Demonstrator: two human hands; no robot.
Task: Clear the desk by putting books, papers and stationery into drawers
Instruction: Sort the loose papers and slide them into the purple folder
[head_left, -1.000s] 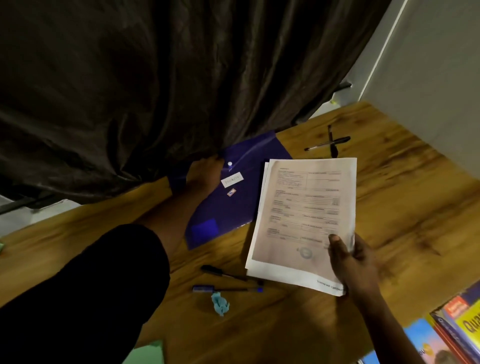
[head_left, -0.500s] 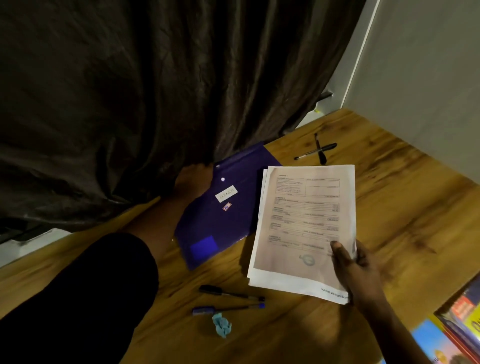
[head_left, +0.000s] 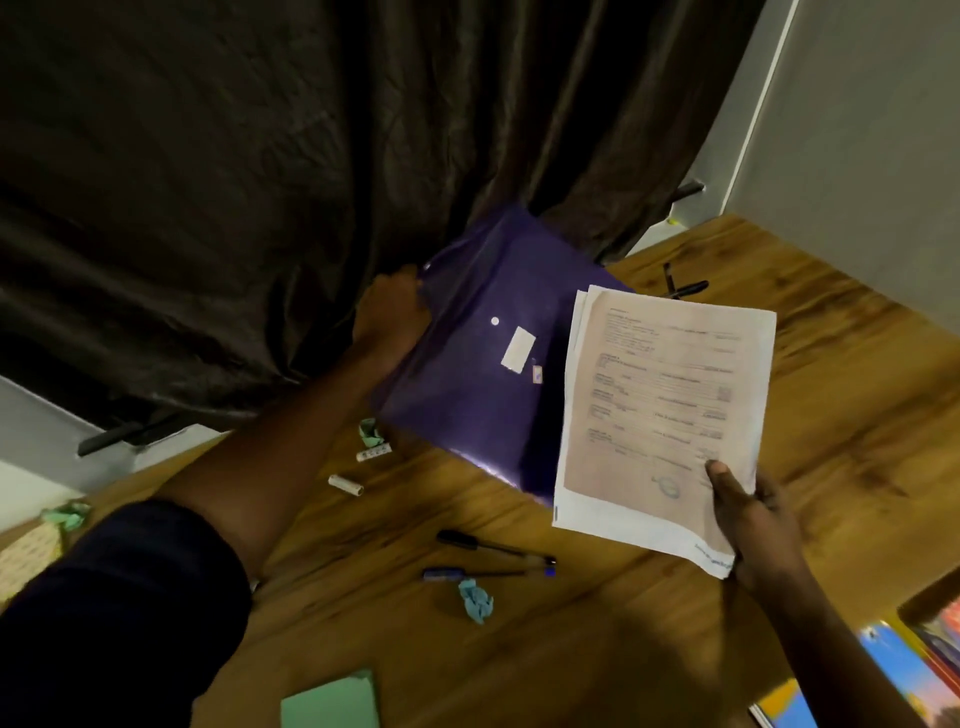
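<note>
Currently left hand (head_left: 389, 317) grips the purple folder (head_left: 483, 374) by its far edge; right hand (head_left: 753, 519) pinches the paper stack (head_left: 660, 415) by a corner, just right of the folder. Sheets likely light, floppy: mid-edge hold better.

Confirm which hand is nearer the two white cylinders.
Left. The left hand grips purple folder just beyond the cylinders; right hand holds papers well to their right.
</note>
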